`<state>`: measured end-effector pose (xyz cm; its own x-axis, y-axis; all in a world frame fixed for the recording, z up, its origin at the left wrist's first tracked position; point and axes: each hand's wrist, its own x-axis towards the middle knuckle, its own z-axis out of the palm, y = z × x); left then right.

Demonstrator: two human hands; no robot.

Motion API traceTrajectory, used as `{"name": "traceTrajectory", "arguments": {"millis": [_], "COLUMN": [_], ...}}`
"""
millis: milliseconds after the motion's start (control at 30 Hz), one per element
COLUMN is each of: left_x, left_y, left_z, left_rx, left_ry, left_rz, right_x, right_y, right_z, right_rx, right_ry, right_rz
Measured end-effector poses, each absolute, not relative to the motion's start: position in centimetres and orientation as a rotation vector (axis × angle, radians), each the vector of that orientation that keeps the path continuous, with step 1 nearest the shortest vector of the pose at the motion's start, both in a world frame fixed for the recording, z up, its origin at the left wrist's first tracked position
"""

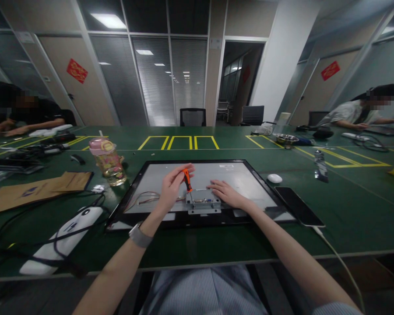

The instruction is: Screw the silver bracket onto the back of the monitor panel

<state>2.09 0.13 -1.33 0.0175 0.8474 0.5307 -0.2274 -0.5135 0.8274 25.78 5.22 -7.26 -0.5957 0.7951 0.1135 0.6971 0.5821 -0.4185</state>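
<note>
A monitor panel [249, 173] lies face down on the green table, with a small grey metal box [203, 204] near its front edge. My left hand [171, 186] is closed around an orange-handled screwdriver [187, 180], held upright with its tip at the box's left end. My right hand [226, 192] lies flat with spread fingers on the panel, touching the right side of the box. Thin coloured wires [144, 197] run over the panel to the left of the box.
A pink-lidded bottle [108, 162] stands left of the panel, beside a brown paper bag [36, 190] and black cables [52, 227]. A white mouse [275, 178] and a dark phone [298, 205] lie to the right. Other people sit at the far left and far right.
</note>
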Motion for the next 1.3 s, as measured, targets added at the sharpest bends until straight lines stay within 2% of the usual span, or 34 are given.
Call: {"name": "traceTrajectory", "arguments": {"millis": [233, 433, 700, 900, 1100, 1300], "left_x": [1.4, 1.6, 1.8, 1.6, 1.3, 1.8], "left_y": [0.9, 0.2, -0.3, -0.6, -0.7, -1.1], "left_z": [-1.4, -1.0, -1.1, -1.0, -1.6, -1.3], "left_rx": [1.670, 1.581, 1.916, 2.017, 2.355, 2.110], "left_ry": [0.956, 0.730, 1.044, 0.916, 1.070, 0.908], "left_rz": [1.770, 1.612, 1.758, 1.601, 1.838, 1.595], "right_x": [25.8, 25.8, 25.8, 25.9, 26.0, 25.8], "right_y": [5.1, 5.3, 5.1, 5.3, 5.4, 5.2], "right_z": [-7.1, -7.3, -7.2, -7.4, -7.6, -7.2], "right_rx": [-1.210, -1.219, -1.215, -1.210, -1.204, -1.211], "right_ry": [-2.519, -2.538, -2.529, -2.522, -2.517, -2.532], "right_rz": [0.503, 0.475, 0.466, 0.478, 0.490, 0.479]}}
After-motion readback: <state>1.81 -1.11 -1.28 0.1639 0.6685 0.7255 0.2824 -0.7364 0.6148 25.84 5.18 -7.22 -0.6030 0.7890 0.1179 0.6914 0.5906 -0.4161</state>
